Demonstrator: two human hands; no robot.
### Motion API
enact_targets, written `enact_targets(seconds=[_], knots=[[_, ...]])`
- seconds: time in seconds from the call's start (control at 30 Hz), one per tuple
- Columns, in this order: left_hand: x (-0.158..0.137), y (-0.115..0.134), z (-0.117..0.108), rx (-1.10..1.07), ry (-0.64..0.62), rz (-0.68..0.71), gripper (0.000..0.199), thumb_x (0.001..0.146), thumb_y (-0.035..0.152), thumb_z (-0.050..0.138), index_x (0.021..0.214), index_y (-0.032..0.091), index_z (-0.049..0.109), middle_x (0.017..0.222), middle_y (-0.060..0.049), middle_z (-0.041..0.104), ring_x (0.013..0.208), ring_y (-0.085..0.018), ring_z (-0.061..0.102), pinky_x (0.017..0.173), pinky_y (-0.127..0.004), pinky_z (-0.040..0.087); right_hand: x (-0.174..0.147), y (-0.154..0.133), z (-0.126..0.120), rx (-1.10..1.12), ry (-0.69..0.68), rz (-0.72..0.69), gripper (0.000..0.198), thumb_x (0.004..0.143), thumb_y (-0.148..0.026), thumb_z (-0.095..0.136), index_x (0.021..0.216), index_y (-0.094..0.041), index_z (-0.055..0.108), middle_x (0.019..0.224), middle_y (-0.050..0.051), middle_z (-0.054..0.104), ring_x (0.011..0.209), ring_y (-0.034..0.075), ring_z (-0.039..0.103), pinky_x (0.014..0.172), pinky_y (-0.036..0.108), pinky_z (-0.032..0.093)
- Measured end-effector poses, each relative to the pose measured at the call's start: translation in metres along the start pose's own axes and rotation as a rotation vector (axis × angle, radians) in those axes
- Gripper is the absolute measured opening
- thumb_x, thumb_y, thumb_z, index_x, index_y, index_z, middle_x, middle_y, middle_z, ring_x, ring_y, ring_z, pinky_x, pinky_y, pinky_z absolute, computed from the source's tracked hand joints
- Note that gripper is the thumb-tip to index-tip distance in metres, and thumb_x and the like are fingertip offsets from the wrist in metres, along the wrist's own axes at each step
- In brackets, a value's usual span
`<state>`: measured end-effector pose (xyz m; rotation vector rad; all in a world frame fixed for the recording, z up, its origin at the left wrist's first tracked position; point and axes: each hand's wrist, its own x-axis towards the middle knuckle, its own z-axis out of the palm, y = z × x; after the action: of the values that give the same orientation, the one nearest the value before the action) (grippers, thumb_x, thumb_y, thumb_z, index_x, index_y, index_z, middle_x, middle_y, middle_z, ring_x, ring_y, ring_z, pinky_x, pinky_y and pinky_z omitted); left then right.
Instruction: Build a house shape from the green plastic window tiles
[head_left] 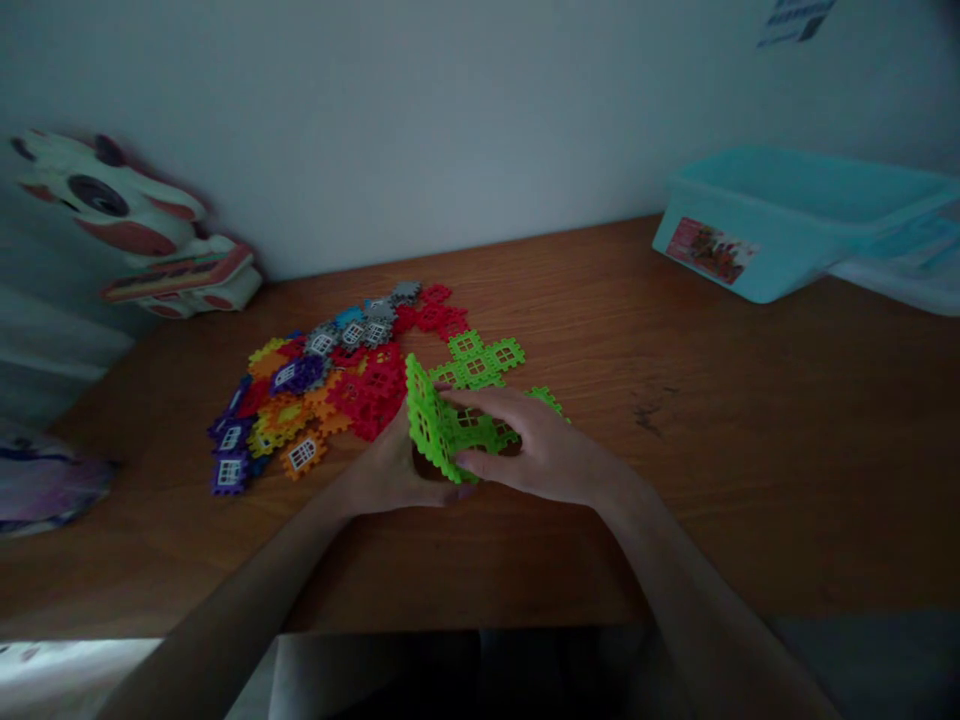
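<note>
Between my hands is a piece joined from several green interlocking tiles (429,415), with one side standing up at an angle. My left hand (394,465) grips that raised side from the left, its fingers partly hidden behind it. From the right, my right hand (525,445) holds the same green piece, thumb and fingers closed about its inner side. Just beyond lie more green tiles (476,365) on the table. A heap of red tiles (371,390) lies close to the left hand.
Orange tiles (303,455), purple tiles (230,472) and grey tiles (377,330) spread over the left of the wooden table (600,320). A cow-shaped toy (150,230) stands at the back left. At the back right is a light blue plastic bin (780,240) by the wall.
</note>
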<state>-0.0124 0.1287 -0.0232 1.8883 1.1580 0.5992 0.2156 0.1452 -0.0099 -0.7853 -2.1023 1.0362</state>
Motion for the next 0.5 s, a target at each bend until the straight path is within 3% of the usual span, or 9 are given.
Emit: enact_targets(seconds=[0.1,0.33,0.43,0.5], knots=[[-0.015,-0.007,0.002,-0.014,-0.02,-0.049,0.053,0.075,0.05,0.076,0.121,0.028,0.06,0.111,-0.006,0.073,0.098,-0.029,0.071,0.086,-0.048,0.061,0.0,-0.006,0.004,-0.024,-0.075,-0.006,0.056,0.092,-0.036,0.067,0.145,-0.031,0.05,0.144,0.003,0.059,0.131,0.022,0.053,0.111,0.042,0.042],[-0.064,-0.028,-0.011,0.207,0.05,-0.108,0.069,0.075,0.049,0.08,0.136,0.034,0.052,0.128,-0.007,0.067,0.115,-0.032,0.065,0.101,-0.057,0.053,-0.002,-0.011,0.032,-0.29,-0.148,0.029,0.047,0.093,-0.045,0.064,0.135,-0.024,0.06,0.13,0.009,0.065,0.121,0.027,0.057,0.105,0.045,0.043],[-0.089,-0.029,-0.016,0.268,0.175,-0.124,0.097,0.065,0.051,0.087,0.148,0.036,0.04,0.145,-0.01,0.054,0.132,-0.039,0.053,0.109,-0.063,0.045,-0.003,-0.01,0.037,-0.375,-0.156,0.025,0.042,0.092,-0.043,0.067,0.129,-0.023,0.065,0.127,0.009,0.065,0.119,0.028,0.057,0.103,0.047,0.043],[-0.101,-0.025,-0.017,0.175,0.274,-0.115,0.112,0.064,0.055,0.087,0.155,0.036,0.025,0.152,-0.012,0.046,0.137,-0.042,0.047,0.109,-0.063,0.045,-0.004,-0.009,0.033,-0.374,-0.16,0.017,0.04,0.091,-0.041,0.068,0.127,-0.023,0.066,0.126,0.009,0.065,0.118,0.027,0.058,0.103,0.045,0.045]])
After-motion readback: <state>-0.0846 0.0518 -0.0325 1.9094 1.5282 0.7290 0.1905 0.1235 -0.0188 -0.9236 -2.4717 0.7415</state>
